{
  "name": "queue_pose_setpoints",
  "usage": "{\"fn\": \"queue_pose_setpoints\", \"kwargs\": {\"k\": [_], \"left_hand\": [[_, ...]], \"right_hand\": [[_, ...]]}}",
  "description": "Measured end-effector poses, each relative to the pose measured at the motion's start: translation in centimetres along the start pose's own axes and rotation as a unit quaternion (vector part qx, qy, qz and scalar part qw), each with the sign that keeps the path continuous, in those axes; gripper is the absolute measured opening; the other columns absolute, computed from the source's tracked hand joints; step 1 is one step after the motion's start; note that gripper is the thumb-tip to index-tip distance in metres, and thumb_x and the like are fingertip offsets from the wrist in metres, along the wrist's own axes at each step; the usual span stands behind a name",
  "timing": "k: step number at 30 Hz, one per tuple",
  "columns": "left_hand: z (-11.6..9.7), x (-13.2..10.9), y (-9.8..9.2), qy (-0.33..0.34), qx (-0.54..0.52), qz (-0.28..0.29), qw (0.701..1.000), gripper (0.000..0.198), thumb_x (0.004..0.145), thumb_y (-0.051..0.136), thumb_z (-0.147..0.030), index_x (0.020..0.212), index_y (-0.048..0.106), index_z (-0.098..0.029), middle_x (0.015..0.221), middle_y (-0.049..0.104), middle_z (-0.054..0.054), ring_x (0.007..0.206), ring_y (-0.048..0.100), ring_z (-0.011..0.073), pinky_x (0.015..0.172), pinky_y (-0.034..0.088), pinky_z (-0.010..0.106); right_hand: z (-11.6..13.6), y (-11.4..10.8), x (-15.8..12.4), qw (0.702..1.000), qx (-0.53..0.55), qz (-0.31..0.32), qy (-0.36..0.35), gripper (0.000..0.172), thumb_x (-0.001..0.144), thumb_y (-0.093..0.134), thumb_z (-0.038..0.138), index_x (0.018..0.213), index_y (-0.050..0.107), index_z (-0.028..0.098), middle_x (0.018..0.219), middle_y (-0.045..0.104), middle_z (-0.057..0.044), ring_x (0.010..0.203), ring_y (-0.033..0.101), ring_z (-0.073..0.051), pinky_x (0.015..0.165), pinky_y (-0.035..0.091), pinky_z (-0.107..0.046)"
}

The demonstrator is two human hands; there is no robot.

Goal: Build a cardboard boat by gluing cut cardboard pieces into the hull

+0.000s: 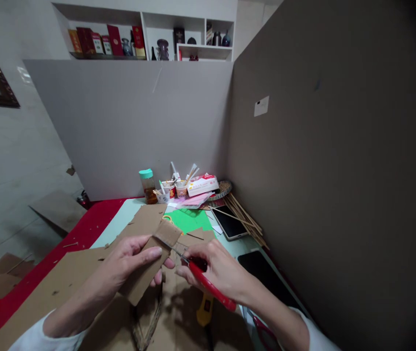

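Cardboard sheeting (72, 278) covers the near part of the table, with a yellow cutter (204, 312) lying on it and dark red scissor handles (264, 334) to its right. Above it, the left hand (131, 261) pinches a brown cardboard strip (140, 282), thumb on top and fingers curled beneath, the strip slanting away toward the right. The right hand (215, 268) has its fingers closed around red-handled scissors (212, 286), whose blades meet the strip near its far end; how far those blades are parted I cannot tell. Beyond the hands lies a green sheet (191, 220), with a dark-screened tablet (230, 223) and thin wooden sticks (257, 229) to its right. Farther back stand a teal-lidded bottle (147, 187), cups of tools (181, 189) and a white-and-red box (203, 186), before a grey partition (135, 122). Wall shelves (142, 34) holding boxes and vases show above it.
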State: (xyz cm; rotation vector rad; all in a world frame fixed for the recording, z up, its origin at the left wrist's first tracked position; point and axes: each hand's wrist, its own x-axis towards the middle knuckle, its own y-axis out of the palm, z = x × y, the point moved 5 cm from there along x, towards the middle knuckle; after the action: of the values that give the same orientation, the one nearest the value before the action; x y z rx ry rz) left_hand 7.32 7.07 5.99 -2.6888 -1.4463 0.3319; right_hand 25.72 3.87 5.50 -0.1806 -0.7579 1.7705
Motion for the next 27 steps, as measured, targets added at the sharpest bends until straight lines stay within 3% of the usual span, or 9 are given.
{"fn": "queue_pose_setpoints", "kwargs": {"k": [6,12,15,17,20,23,27], "left_hand": [[-0.3,0.4,1.0,-0.007,0.041,0.000,0.999,0.050,0.080,0.072,-0.066,0.080,0.069,-0.017,0.065,0.073,0.003,0.059,0.061,0.0159,0.059,0.045,0.024],[-0.7,-0.1,1.1,-0.006,0.049,-0.006,0.999,0.049,0.081,0.071,-0.064,0.073,0.068,-0.017,0.063,0.072,0.004,0.060,0.061,0.0163,0.059,0.046,0.025],[-0.6,-0.1,1.1,-0.013,0.034,0.001,0.999,0.046,0.082,0.071,-0.062,0.075,0.069,-0.016,0.064,0.072,0.004,0.059,0.061,0.0158,0.060,0.047,0.025],[-0.3,0.0,1.2,-0.018,0.021,0.008,1.000,0.045,0.082,0.072,-0.061,0.077,0.068,-0.016,0.064,0.071,0.004,0.058,0.060,0.0153,0.058,0.047,0.024],[0.0,0.2,1.5,-0.024,0.013,0.015,1.000,0.047,0.078,0.075,-0.063,0.078,0.067,-0.017,0.064,0.071,0.003,0.058,0.060,0.0153,0.056,0.046,0.024],[-0.1,0.0,1.9,-0.018,0.019,0.018,0.999,0.047,0.078,0.075,-0.063,0.077,0.067,-0.017,0.063,0.069,0.001,0.058,0.060,0.0154,0.058,0.047,0.024],[-0.7,-0.4,2.0,-0.021,0.042,0.006,0.999,0.046,0.079,0.074,-0.063,0.071,0.068,-0.018,0.063,0.071,0.003,0.062,0.062,0.0179,0.062,0.049,0.026]], "right_hand": [[-0.3,0.3,0.1,1.000,0.013,-0.009,-0.002,0.039,0.083,0.080,0.045,0.065,0.061,0.016,0.056,0.042,0.008,0.058,0.035,-0.009,0.053,0.027,-0.022],[0.0,0.4,0.0,0.998,0.011,-0.030,-0.050,0.052,0.092,0.072,0.050,0.058,0.053,0.016,0.055,0.041,0.007,0.057,0.033,-0.009,0.056,0.029,-0.023],[0.0,0.6,-0.1,0.999,0.003,-0.027,-0.040,0.057,0.092,0.071,0.053,0.054,0.049,0.016,0.053,0.035,0.008,0.055,0.029,-0.008,0.055,0.027,-0.024],[-0.3,0.8,0.0,1.000,0.016,-0.012,-0.008,0.054,0.087,0.076,0.055,0.057,0.055,0.015,0.053,0.037,0.008,0.056,0.030,-0.009,0.053,0.027,-0.024],[-0.4,0.9,0.1,0.998,0.053,0.001,0.039,0.045,0.077,0.084,0.056,0.073,0.068,0.014,0.061,0.052,0.006,0.060,0.038,-0.010,0.055,0.031,-0.022],[-0.3,0.8,0.1,0.997,0.064,0.001,0.043,0.046,0.072,0.088,0.053,0.092,0.070,0.016,0.068,0.059,0.005,0.061,0.044,-0.011,0.057,0.036,-0.022],[-0.6,0.9,0.1,0.999,0.026,-0.013,0.035,0.044,0.074,0.086,0.055,0.078,0.063,0.017,0.059,0.048,0.008,0.057,0.039,-0.010,0.052,0.031,-0.022]]}}
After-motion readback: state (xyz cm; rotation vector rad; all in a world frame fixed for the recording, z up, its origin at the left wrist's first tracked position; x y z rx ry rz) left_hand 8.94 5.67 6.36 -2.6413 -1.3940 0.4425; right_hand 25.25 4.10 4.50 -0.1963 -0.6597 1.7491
